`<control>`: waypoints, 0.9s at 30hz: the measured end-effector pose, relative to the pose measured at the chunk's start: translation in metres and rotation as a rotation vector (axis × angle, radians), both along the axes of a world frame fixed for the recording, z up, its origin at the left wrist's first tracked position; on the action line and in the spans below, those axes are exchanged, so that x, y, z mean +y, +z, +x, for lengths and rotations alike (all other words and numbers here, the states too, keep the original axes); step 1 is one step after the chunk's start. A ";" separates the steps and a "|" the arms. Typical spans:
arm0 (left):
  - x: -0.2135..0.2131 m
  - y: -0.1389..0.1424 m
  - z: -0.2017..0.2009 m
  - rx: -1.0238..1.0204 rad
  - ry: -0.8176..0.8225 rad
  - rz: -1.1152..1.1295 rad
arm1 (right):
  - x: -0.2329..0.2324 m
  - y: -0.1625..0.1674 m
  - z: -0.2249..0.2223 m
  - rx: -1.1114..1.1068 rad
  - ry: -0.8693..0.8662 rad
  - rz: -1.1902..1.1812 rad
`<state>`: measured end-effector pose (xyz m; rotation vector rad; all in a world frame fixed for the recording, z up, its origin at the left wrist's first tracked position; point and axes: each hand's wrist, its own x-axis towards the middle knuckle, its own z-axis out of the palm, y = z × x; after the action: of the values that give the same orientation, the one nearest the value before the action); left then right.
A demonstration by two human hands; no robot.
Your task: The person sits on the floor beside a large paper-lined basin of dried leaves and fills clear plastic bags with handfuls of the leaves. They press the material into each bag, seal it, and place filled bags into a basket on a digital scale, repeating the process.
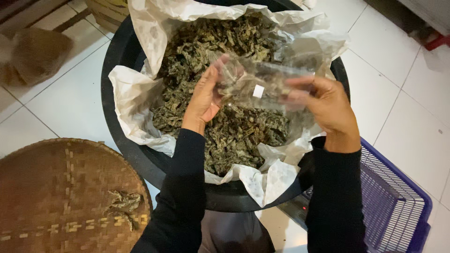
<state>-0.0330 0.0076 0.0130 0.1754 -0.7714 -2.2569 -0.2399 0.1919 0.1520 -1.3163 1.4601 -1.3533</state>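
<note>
Left hand (pixel 205 96) and right hand (pixel 323 105) raised, each pinching clear plastic bag (pixel 262 79), over leaf-filled tub (pixel 115 70)

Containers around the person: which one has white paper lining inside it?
The black round tub under both hands; white paper lines it beneath dried leaves. The woven tray and purple basket have none.

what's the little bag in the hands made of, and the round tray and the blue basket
The small clear bag held by both hands looks like thin glossy plastic film: it is see-through and crinkled. The round brown tray appears to be woven bamboo or similar strips, matte, with a visible plaited pattern. The blue-purple basket looks like moulded plastic, with a regular grid of slots.
</note>
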 end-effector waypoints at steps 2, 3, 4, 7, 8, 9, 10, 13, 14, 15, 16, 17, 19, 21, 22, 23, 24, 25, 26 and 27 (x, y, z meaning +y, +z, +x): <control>0.002 -0.002 -0.002 -0.049 0.032 -0.147 | 0.007 0.008 -0.002 0.260 -0.013 0.128; 0.001 -0.004 -0.004 -0.031 0.054 -0.115 | 0.012 0.011 -0.003 0.388 -0.020 0.193; -0.001 -0.004 -0.006 -0.014 0.075 -0.083 | 0.017 0.017 -0.004 0.347 -0.032 0.146; -0.004 -0.007 -0.005 0.018 0.112 -0.044 | 0.036 0.029 -0.011 0.210 -0.116 0.002; -0.004 -0.007 -0.005 0.028 0.122 -0.039 | 0.041 0.030 -0.012 0.155 -0.178 -0.047; -0.004 -0.006 -0.004 0.026 0.113 -0.038 | 0.047 0.029 -0.014 0.099 -0.238 -0.096; -0.003 -0.004 -0.004 0.023 0.104 -0.037 | 0.049 0.027 -0.016 0.048 -0.224 -0.096; 0.002 0.003 -0.005 0.003 0.057 -0.095 | 0.048 0.011 -0.017 -0.070 -0.195 -0.064; 0.003 0.005 -0.005 -0.005 0.038 -0.124 | 0.045 0.005 -0.015 -0.083 -0.190 -0.029; 0.004 0.007 -0.005 -0.035 0.017 -0.120 | 0.043 0.000 -0.012 -0.097 -0.184 0.007; 0.005 0.008 -0.005 -0.066 -0.004 -0.115 | 0.040 -0.004 -0.009 -0.054 -0.143 0.015; 0.005 0.008 -0.005 -0.099 -0.025 -0.110 | 0.037 -0.006 -0.005 -0.012 -0.103 0.022; 0.005 0.006 -0.006 -0.081 -0.007 -0.152 | 0.030 -0.008 0.005 0.070 -0.106 0.061; 0.004 0.002 -0.008 -0.054 -0.008 -0.151 | 0.023 -0.005 0.015 0.152 -0.192 0.124; 0.003 -0.001 -0.008 -0.038 -0.020 -0.127 | 0.019 -0.002 0.018 0.359 -0.110 0.137; 0.003 -0.004 -0.009 -0.024 -0.033 -0.103 | 0.014 0.000 0.020 0.564 -0.025 0.152; 0.002 -0.006 -0.010 -0.005 -0.050 -0.086 | 0.009 0.003 0.021 0.768 0.062 0.167; 0.000 -0.008 -0.009 0.014 -0.066 -0.067 | 0.003 0.006 0.022 0.789 0.184 0.133; -0.001 -0.010 -0.007 0.030 -0.084 -0.048 | -0.003 0.009 0.023 0.805 0.306 0.100; -0.003 -0.012 -0.006 0.028 -0.097 -0.014 | -0.009 0.012 0.024 0.818 0.426 0.064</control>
<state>-0.0394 0.0049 0.0011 0.1013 -0.7957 -2.3394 -0.2161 0.1832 0.1642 -2.1246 1.5561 -0.4851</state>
